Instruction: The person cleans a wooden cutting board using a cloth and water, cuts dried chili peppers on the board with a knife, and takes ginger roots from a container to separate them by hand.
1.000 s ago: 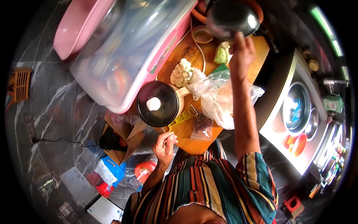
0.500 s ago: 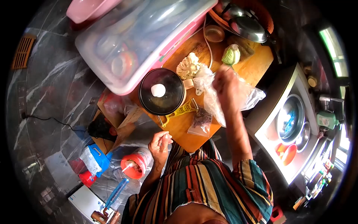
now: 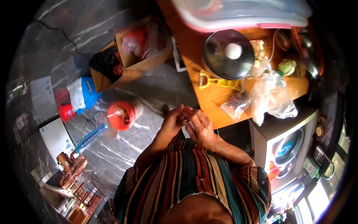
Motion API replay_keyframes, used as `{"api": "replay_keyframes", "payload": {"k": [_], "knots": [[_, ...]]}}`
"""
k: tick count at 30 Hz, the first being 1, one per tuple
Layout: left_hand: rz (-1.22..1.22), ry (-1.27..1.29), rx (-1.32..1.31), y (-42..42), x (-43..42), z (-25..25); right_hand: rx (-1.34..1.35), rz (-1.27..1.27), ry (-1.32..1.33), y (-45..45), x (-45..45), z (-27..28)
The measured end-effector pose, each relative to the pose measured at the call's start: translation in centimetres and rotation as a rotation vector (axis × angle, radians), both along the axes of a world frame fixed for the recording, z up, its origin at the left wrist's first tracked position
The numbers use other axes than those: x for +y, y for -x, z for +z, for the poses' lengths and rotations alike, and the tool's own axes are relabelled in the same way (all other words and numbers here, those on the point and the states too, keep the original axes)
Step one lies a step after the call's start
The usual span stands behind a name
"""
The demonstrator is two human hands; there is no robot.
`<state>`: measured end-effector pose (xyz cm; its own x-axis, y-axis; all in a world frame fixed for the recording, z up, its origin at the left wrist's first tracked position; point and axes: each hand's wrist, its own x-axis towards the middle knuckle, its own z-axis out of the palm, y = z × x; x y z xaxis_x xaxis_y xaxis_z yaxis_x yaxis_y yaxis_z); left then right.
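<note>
My left hand (image 3: 172, 121) and my right hand (image 3: 201, 127) meet in front of my body, just off the near corner of the wooden table (image 3: 216, 112). Both have curled fingers pressed together; whatever lies between them is too small or hidden to name. Close by on the table are a small clear bag of dark bits (image 3: 237, 102) and a yellow peeler (image 3: 222, 83). Behind these stands a pot with a dark glass lid (image 3: 218, 48) and a white knob. To the right sit crumpled clear plastic bags (image 3: 272, 95) and a pale green cabbage (image 3: 287, 67).
A big lidded plastic box (image 3: 246, 15) fills the table's far side. Left on the floor are a red bucket (image 3: 120, 116) with scraps, cardboard boxes (image 3: 132, 71) and a blue container (image 3: 87, 93). A sink counter (image 3: 261, 128) stands at right.
My right hand has left the plastic bags and come back to my left hand. The view has turned leftward, showing more floor; the table things appear farther right.
</note>
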<state>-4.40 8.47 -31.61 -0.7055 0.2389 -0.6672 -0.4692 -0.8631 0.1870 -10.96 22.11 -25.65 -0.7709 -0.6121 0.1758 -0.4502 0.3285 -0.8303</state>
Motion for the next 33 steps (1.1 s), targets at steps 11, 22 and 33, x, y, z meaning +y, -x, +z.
{"api": "replay_keyframes", "payload": {"k": [11,22,33], "knots": [[0.027,0.449,-0.095,-14.7,-15.6,-10.1,-0.828,-0.173,-0.348,-12.7,-12.1,-14.9],[-0.173,0.887,-0.402,-29.5,-19.8,-24.4,0.053,0.049,-1.013,-8.1,-13.8,-52.5],[-0.807,1.888,-0.074,-37.0,-12.7,-36.8,-0.099,-0.109,-1.247,6.9,-22.7,-66.0]]}}
